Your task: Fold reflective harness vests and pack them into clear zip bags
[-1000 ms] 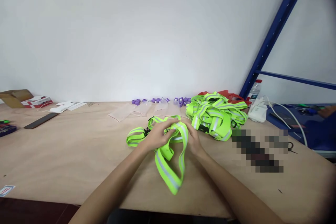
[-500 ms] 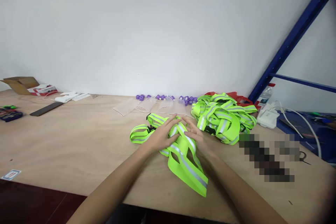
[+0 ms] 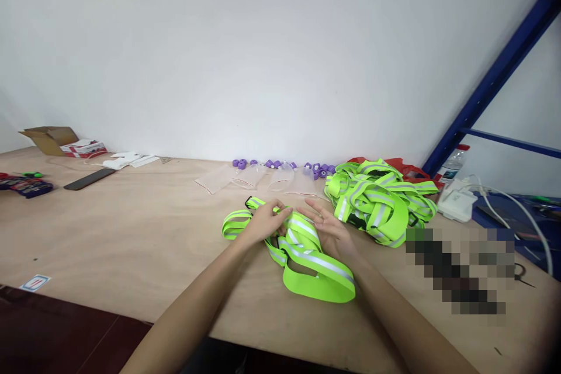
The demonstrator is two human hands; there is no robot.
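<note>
In the head view, the strap [image 3: 318,260] lies bunched on the table [image 3: 131,234] between your hands: left hand [image 3: 268,222] curled at it, grip unclear; right hand [image 3: 332,231] loose, fingers spread. It should be light, soft, floppy; pinch the stacked folds.

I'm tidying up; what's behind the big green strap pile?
Red material shows behind the strap pile, with the white wall beyond. Whatever else the pile covers back there is hidden.

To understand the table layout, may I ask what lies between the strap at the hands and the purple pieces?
In the head view, a row of translucent bags lies between the green strap and the purple pieces.
</note>
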